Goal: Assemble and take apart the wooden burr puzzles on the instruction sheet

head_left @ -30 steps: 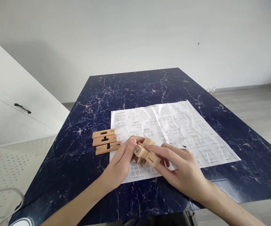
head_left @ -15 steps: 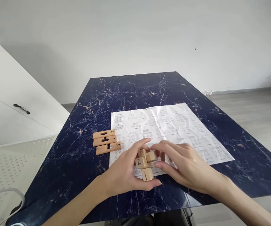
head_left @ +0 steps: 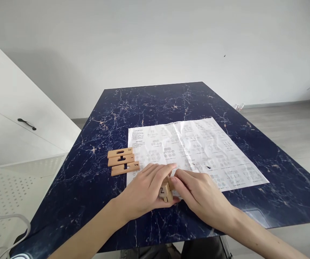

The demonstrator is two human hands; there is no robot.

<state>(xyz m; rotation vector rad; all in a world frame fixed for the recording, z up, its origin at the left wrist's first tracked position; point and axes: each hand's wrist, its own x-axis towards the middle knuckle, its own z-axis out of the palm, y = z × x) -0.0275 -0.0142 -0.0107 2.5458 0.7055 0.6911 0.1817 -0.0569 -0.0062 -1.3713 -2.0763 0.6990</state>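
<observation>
Gripping: left hand, right hand, fingers clamped on numbered blocks over near edge of printed sheet.
Blocks: clustered, seemingly part-joined.
Slats: three, untouched, at sheet's left.

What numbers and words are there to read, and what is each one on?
"2": upper held wooden block
"1": lower held wooden block, partly hidden
"2": far slotted wooden piece
"1": middle slotted wooden piece
"3", most likely: near slotted wooden piece; a mark at its other end is too small to read
Printed sheet: a heading, small print and captions, all too small or blurred to read
</observation>
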